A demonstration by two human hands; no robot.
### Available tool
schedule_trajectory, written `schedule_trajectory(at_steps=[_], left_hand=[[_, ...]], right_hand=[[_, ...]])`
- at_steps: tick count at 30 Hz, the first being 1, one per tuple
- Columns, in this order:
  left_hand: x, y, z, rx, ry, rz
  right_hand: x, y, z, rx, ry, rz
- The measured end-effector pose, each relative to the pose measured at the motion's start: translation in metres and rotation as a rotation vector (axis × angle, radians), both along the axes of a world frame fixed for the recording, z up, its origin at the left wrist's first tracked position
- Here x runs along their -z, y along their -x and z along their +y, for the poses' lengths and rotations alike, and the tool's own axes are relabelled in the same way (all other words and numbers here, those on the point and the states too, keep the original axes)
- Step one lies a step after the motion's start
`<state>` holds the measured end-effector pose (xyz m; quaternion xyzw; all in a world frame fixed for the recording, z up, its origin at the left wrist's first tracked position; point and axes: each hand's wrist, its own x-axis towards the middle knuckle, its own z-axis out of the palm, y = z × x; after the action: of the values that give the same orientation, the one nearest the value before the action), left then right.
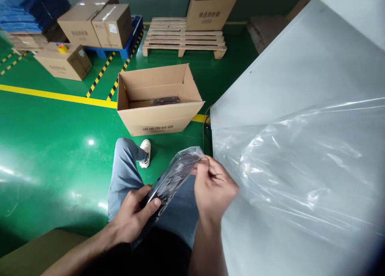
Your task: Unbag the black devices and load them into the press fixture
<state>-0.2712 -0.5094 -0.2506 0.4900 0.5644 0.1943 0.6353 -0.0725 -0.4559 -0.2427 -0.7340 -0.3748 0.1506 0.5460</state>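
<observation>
I had the dark package (172, 179), sleeved in clear film, slanted in front of me above my lap, its far end pointing right. My left hand (135, 214) gripped it lower down, thumb across the top; the fingers beneath were mostly hidden, and the near end was lost against my dark clothing. White lettering showed by the thumb, too oblique to read. My right hand (215, 184) pinched the film at the far end, though the curled fingers covered just where they met it. Past my knee, an open carton (156, 117) stood on the green floor (60, 148); its near wall hid the lower part of some dark items (165, 101) inside, so I couldn't count them. To the right, loose clear plastic (270, 160) lay crumpled on the pale tabletop (285, 75), which ran out of view. Farther off, a tall carton (210, 13) on a wooden pallet (183, 37) was cut off at the top, as was a blue stack (30, 11) at far left.
</observation>
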Motion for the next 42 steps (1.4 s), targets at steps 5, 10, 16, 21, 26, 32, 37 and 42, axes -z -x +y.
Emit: schedule_trajectory(at_steps=[5, 10, 16, 21, 26, 32, 37, 42], left_hand=[[0.002, 0.005, 0.002, -0.108, 0.152, -0.201], [0.003, 0.005, 0.009, -0.155, 0.247, -0.232], [0.007, 0.000, 0.017, -0.159, 0.022, -0.141], [0.008, 0.002, 0.019, -0.073, -0.067, -0.068], [0.010, 0.006, 0.015, -0.092, -0.082, -0.075], [0.004, 0.007, 0.014, -0.048, -0.145, -0.039], [0.000, 0.009, 0.021, -0.058, -0.236, 0.068], [0.000, 0.010, 0.021, -0.020, -0.251, 0.091]], right_hand=[[-0.003, -0.001, 0.009, 0.028, -0.078, 0.353], [-0.001, 0.000, 0.011, 0.019, -0.122, 0.494], [-0.005, 0.019, -0.003, -0.180, 0.034, 0.465], [-0.004, 0.029, -0.010, -0.336, 0.100, 0.444], [-0.002, 0.025, -0.009, -0.341, 0.105, 0.413], [0.003, 0.022, -0.010, -0.359, 0.088, 0.624], [0.001, 0.023, -0.008, -0.344, 0.133, 0.753], [0.001, 0.028, -0.005, -0.347, 0.146, 0.793]])
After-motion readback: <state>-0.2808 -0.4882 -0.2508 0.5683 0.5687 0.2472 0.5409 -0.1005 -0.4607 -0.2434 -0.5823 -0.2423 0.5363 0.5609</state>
